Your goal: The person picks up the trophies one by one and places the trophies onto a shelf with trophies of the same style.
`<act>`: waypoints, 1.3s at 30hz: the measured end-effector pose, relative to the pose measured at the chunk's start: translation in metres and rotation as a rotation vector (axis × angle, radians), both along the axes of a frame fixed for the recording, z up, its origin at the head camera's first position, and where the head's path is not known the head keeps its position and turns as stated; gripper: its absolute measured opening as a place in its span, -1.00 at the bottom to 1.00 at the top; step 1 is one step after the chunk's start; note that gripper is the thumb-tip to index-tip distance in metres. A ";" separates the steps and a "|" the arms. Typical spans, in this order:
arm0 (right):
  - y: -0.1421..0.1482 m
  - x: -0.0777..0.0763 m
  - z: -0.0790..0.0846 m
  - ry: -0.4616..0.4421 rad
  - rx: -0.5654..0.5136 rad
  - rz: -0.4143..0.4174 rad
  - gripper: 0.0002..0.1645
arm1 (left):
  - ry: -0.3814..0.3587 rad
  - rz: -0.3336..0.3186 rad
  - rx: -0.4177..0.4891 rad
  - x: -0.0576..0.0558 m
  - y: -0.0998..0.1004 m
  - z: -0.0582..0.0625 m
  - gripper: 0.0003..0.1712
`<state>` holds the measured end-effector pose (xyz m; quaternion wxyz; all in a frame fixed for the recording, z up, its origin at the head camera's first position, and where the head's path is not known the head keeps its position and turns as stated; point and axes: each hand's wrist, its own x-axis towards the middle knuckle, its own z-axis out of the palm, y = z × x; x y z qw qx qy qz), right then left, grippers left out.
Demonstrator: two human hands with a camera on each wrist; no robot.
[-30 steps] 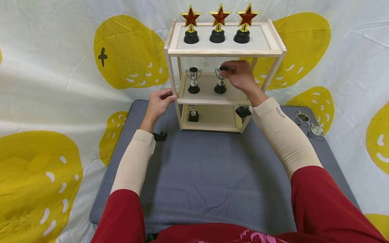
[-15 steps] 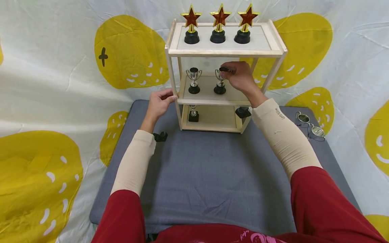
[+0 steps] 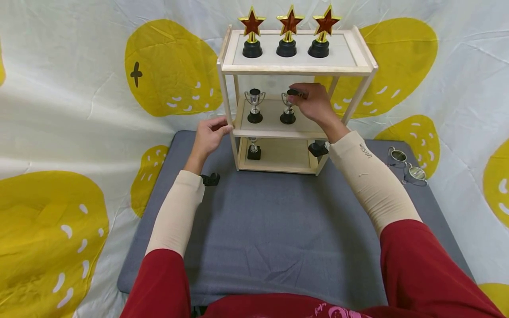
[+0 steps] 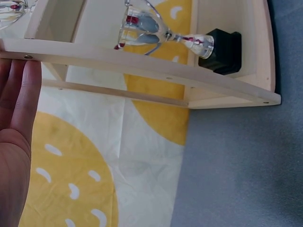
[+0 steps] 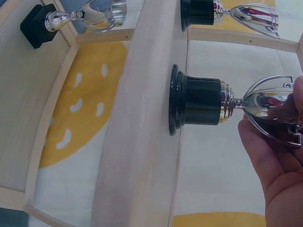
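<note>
My right hand (image 3: pixel 312 100) grips a silver trophy cup (image 3: pixel 288 108) by its bowl and one handle. The cup is upright at the middle shelf; in the right wrist view its black round base (image 5: pixel 201 100) meets the shelf board. To its left stands a matching trophy cup (image 3: pixel 255 106). My left hand (image 3: pixel 210 136) holds the left post of the wooden shelf rack (image 3: pixel 274 133); in the left wrist view its fingers (image 4: pixel 26 94) lie against the post and the thumb is out of sight. A square-based trophy cup (image 4: pixel 222 51) stands on the bottom shelf, its top hidden in the head view.
Three gold star trophies (image 3: pixel 287 35) with red faces stand in a row on the top shelf. Round-lensed glasses (image 3: pixel 407 165) lie at the right of the grey table (image 3: pixel 278 221). A white cloth with yellow patterns (image 3: pixel 171 66) hangs close behind the rack.
The gripped trophy cup has shifted slightly left and toward me along the middle shelf with my right hand. My left hand stays on the post.
</note>
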<state>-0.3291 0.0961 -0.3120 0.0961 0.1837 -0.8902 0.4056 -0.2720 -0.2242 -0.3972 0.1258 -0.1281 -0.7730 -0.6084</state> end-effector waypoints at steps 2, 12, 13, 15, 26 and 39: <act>0.000 0.000 -0.001 -0.006 -0.003 -0.002 -0.53 | -0.015 -0.001 0.004 0.000 0.000 0.000 -0.69; 0.000 -0.001 -0.002 -0.031 0.025 -0.005 -0.49 | -0.035 -0.017 -0.010 0.016 0.004 0.021 -0.68; 0.000 -0.001 -0.001 -0.036 0.027 -0.004 -0.48 | -0.034 -0.017 -0.005 0.017 0.004 0.022 -0.68; 0.001 0.000 -0.001 -0.051 0.029 -0.002 -0.47 | -0.036 -0.016 0.001 0.018 0.004 0.023 -0.69; 0.005 0.013 0.003 -0.108 -0.035 -0.025 -0.36 | -0.061 0.003 -0.011 0.017 0.005 0.023 -0.69; 0.013 0.052 0.005 -0.007 -0.199 -0.045 -0.44 | -0.083 0.006 0.001 0.019 0.005 0.024 -0.67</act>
